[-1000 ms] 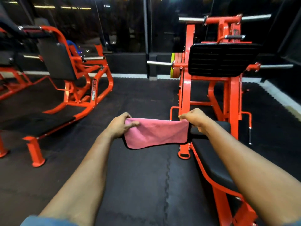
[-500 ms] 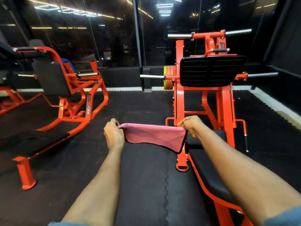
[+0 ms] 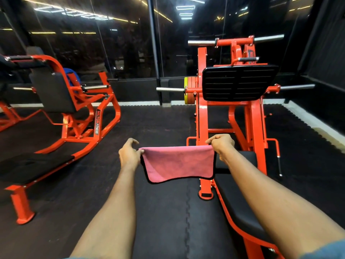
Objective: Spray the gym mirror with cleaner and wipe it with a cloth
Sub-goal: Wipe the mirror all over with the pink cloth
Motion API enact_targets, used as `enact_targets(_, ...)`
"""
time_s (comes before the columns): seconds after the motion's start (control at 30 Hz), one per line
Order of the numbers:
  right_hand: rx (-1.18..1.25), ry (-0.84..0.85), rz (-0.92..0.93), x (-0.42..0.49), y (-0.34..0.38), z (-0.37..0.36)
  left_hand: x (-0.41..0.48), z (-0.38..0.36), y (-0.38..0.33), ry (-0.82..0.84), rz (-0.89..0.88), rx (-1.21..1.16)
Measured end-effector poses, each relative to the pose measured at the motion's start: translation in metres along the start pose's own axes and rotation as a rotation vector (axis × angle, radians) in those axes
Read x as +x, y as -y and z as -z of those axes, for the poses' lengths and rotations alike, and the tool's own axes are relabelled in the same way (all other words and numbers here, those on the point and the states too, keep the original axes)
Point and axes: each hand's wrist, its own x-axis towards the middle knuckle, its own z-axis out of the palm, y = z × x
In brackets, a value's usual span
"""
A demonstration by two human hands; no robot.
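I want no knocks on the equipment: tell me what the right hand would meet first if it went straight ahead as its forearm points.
Probably the orange leg press frame: the right hand, pinching the pink cloth, points up and left toward that upright post beyond it. Depth is unclear, so this is a best guess.

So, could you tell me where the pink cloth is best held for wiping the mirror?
Probably by its top edge: the pink cloth hangs flat between the left hand and right hand, which pinch its upper corners from either side.

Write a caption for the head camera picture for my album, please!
Both hands, left hand and right hand, hold a pink cloth stretched out before orange gym machines.
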Motion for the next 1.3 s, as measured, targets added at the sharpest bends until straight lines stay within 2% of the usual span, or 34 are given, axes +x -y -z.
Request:
enact_targets(0.07, 0.004, 0.030, 0.007, 0.006, -0.001, 0.004, 0.008, 0.003, -0.003, 0.128, -0.020, 0.057)
enact_targets(0.2, -0.073, 0.107, 0.051, 0.021, -0.004, 0.006, 0.020, -0.001, -0.015, 0.266, -0.039, 0.068)
enact_targets(0.33, -0.110, 0.059, 0.059, 0.040, -0.005, 0.013, 0.016, -0.003, -0.037, 0.597, -0.015, -0.012)
enact_targets(0.4, -0.127, 0.040, 0.059, 0.050, -0.004, 0.019, 0.018, -0.008, -0.040, 0.655, -0.035, 0.073)
enact_targets(0.47, -0.135, 0.015, 0.050, 0.061, -0.006, 0.025, 0.020, -0.015, -0.043, 0.585, -0.048, 0.160)
enact_targets(0.6, -0.161, 0.009, 0.059, 0.067, -0.006, 0.029, 0.021, -0.032, -0.047, 0.253, -0.043, 0.189)
enact_targets(0.67, -0.179, 0.010, 0.071, 0.066, -0.006, 0.027, 0.017, -0.038, -0.051, 0.136, -0.056, 0.170)
enact_targets(0.77, -0.120, 0.023, 0.133, 0.059, -0.010, 0.019, 0.022, -0.039, -0.047, 0.096, -0.105, 0.111)
enact_targets(0.9, 0.124, 0.019, 0.242, 0.049, -0.009, 0.007, 0.045, -0.025, -0.035, 0.040, -0.232, -0.047)
enact_targets(0.97, 0.188, -0.058, 0.281, 0.040, 0.000, -0.003, 0.051, -0.018, -0.039, 0.017, -0.284, -0.143)
enact_targets(1.07, 0.245, -0.208, 0.327, 0.026, 0.022, -0.020, 0.057, -0.011, -0.049, -0.109, -0.349, -0.238)
enact_targets(1.17, 0.225, -0.272, 0.290, 0.019, 0.036, -0.039, 0.069, 0.000, -0.050, -0.201, -0.349, -0.282)
enact_targets(1.3, 0.120, -0.218, 0.147, 0.019, 0.036, -0.059, 0.085, 0.012, -0.039, -0.167, -0.304, -0.217)
